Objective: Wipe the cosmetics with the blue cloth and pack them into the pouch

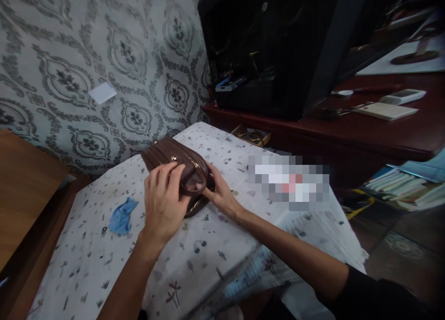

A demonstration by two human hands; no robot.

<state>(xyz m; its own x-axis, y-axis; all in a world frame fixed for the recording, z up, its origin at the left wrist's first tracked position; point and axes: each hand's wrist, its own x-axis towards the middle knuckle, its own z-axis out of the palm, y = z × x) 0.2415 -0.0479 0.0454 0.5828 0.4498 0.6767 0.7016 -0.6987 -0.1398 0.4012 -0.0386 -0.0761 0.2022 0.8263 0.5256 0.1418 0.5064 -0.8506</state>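
A brown leather handbag (189, 174) with brass-coloured zips and round studs lies on a cloth-covered table. My left hand (165, 197) curls over its near left side, fingers bent on the leather and thumb by the looped handle (198, 186). On the opposite side my right hand (222, 192) grips the bag near that handle, its fingers partly hidden behind the leather. A crumpled light blue cloth (121, 216) rests on the table to the left of my left hand.
The table wears a white patterned cloth (194, 273). A blurred-out patch (295, 181) covers something at right. Behind stand a small box (255, 137), a large black cabinet-like case (267, 47) and a dark red desk (375, 134). Brown wooden furniture (28, 185) borders the left.
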